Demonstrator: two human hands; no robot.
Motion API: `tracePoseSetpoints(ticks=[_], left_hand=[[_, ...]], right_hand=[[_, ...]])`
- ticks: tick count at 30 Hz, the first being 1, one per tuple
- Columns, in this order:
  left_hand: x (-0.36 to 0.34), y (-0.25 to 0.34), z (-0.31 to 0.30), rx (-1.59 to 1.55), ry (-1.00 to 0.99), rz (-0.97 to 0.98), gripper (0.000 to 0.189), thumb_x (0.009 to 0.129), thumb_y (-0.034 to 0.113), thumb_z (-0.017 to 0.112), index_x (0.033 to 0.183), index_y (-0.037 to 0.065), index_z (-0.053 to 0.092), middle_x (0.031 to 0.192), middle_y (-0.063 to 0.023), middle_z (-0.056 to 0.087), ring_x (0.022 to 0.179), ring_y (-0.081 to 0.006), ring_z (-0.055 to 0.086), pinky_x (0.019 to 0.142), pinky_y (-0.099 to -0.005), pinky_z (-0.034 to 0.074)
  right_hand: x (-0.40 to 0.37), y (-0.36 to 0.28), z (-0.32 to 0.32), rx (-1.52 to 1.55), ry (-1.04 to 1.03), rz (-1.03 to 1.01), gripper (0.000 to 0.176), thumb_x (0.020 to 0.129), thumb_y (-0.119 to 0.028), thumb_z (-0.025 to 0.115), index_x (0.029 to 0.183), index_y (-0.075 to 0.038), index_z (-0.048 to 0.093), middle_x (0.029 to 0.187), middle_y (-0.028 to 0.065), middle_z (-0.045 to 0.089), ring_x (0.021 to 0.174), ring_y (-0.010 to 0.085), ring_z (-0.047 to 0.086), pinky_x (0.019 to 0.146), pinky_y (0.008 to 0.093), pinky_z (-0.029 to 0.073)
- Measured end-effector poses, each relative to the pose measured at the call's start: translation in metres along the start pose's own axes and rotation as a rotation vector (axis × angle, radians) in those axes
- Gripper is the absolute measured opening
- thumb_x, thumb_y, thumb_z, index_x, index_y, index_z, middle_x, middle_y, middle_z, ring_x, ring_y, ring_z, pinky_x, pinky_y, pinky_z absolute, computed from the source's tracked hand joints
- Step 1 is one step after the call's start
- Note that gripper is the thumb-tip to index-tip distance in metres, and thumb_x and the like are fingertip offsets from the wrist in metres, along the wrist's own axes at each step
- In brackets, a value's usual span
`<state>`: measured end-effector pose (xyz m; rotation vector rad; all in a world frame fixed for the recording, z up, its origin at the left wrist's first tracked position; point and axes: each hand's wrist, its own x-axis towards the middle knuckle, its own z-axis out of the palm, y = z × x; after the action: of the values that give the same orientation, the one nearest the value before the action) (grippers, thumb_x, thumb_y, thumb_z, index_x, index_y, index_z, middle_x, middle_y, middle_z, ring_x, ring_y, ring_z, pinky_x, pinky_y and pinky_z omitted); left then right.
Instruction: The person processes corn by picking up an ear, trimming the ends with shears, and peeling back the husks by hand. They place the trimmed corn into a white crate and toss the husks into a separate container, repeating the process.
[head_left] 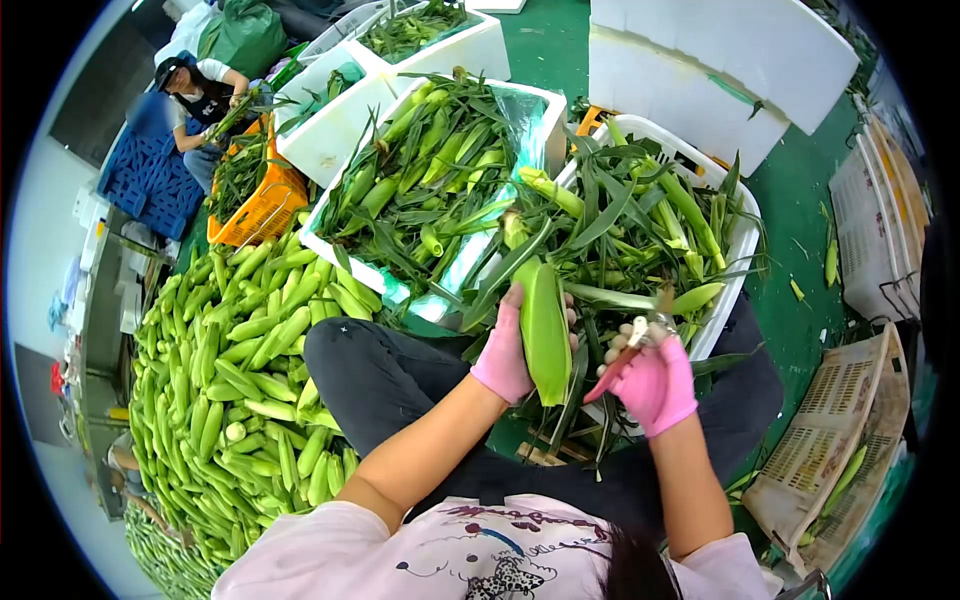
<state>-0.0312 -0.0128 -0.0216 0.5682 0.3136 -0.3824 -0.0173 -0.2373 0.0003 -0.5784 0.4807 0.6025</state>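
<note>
My left hand [507, 352], in a pink glove, is closed round a green ear of corn [545, 335] still in its husk, held upright over my lap. To its right, my right hand [645, 375], gloved the same way, grips pruning shears [618, 368] with red handles. The shears' metal end is beside a pale stalk [615, 298]; whether the blades touch it I cannot make out. Just beyond both hands stands a white plastic crate [742, 270] heaped with long leaves and husked ears.
A large pile of trimmed corn [235, 400] lies to my left. Ahead is a white foam box [553, 130] full of leafy corn. A co-worker [205, 100] sits by an orange crate [270, 205] at the back left. Beige crates [830, 440] stand on the right.
</note>
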Motion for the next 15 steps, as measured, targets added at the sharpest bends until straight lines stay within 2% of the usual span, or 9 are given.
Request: tracePoseSetpoints(ticks=[1,3,5,6,8,10,12,13,15], left_hand=[[0.0,0.0,-0.001,0.0,0.021,-0.035,0.077,0.089,0.074,0.052,0.127,0.008,0.058,0.104,-0.0061,0.066,0.092,-0.0218,0.066,0.079,-0.0358,0.055],[-0.005,0.003,0.003,0.091,0.131,0.01,0.063,0.095,0.062,0.055,0.126,0.008,0.059,0.106,-0.0068,0.067,0.091,-0.0209,0.066,0.077,-0.0337,0.056],[-0.004,0.004,0.0,0.202,0.227,0.101,0.055,0.098,0.056,0.054,0.124,0.008,0.059,0.107,-0.007,0.067,0.087,-0.0212,0.067,0.076,-0.0334,0.056],[-0.007,0.009,-0.001,0.211,0.218,0.159,0.036,0.1,0.037,0.056,0.119,0.007,0.061,0.107,-0.0097,0.068,0.085,-0.0183,0.068,0.076,-0.0332,0.057],[-0.004,0.006,-0.012,0.762,0.146,0.046,0.028,0.098,0.025,0.056,0.117,0.006,0.062,0.106,-0.0125,0.069,0.086,-0.0167,0.068,0.078,-0.0333,0.056],[-0.006,0.005,-0.017,1.015,0.089,0.046,0.031,0.096,0.028,0.06,0.118,0.007,0.063,0.106,-0.0103,0.069,0.088,-0.0166,0.067,0.078,-0.0336,0.056],[-0.009,0.002,-0.01,0.911,0.049,0.061,0.034,0.095,0.031,0.064,0.119,0.008,0.064,0.107,-0.0081,0.069,0.09,-0.0166,0.066,0.079,-0.0339,0.055],[-0.011,0.001,-0.003,0.771,0.053,0.051,0.036,0.094,0.033,0.066,0.12,0.008,0.065,0.107,-0.007,0.07,0.091,-0.0165,0.065,0.08,-0.0341,0.055],[-0.018,-0.006,0.007,0.365,0.094,0.046,0.039,0.092,0.036,0.07,0.121,0.009,0.066,0.107,-0.0048,0.07,0.093,-0.0164,0.064,0.08,-0.0344,0.054]], right_hand=[[-0.002,-0.003,-0.004,0.094,0.026,0.023,0.032,0.092,-0.026,0.062,0.112,-0.001,0.058,0.094,0.0112,0.065,0.082,0.0244,0.064,0.076,0.0448,0.056],[-0.002,-0.008,-0.034,-0.127,-0.121,0.2,0.026,0.091,-0.017,0.062,0.112,-0.002,0.057,0.102,0.0118,0.065,0.084,0.0259,0.065,0.077,0.0448,0.056],[-0.017,-0.012,-0.035,-0.042,-0.064,0.175,0.027,0.091,-0.01,0.061,0.116,-0.002,0.057,0.103,0.0133,0.067,0.081,0.0235,0.067,0.071,0.0434,0.058],[-0.015,-0.013,-0.035,-0.107,-0.006,0.021,0.028,0.091,-0.01,0.063,0.117,-0.003,0.056,0.101,0.013,0.068,0.081,0.0229,0.066,0.07,0.0433,0.058],[-0.009,-0.015,-0.009,-0.273,0.141,-0.174,0.031,0.089,-0.01,0.067,0.118,-0.005,0.056,0.097,0.012,0.068,0.077,0.0222,0.065,0.065,0.0414,0.057],[0.005,-0.005,0.018,-0.428,0.011,-0.095,0.032,0.092,-0.022,0.066,0.119,-0.007,0.057,0.101,0.0124,0.069,0.076,0.0243,0.066,0.062,0.0406,0.054],[0.032,0.005,0.014,-0.646,-0.134,0.064,0.038,0.097,-0.035,0.06,0.122,-0.007,0.061,0.112,0.0133,0.07,0.088,0.0261,0.067,0.074,0.0407,0.054],[0.053,0.018,0.0,-0.635,-0.186,-0.1,0.041,0.097,-0.039,0.058,0.119,-0.005,0.064,0.119,0.009,0.067,0.105,0.0235,0.064,0.094,0.0394,0.051],[0.071,0.003,0.0,-0.664,-0.331,0.037,0.048,0.098,-0.041,0.052,0.125,-0.003,0.062,0.122,0.0117,0.066,0.11,0.0245,0.062,0.101,0.0397,0.046]])
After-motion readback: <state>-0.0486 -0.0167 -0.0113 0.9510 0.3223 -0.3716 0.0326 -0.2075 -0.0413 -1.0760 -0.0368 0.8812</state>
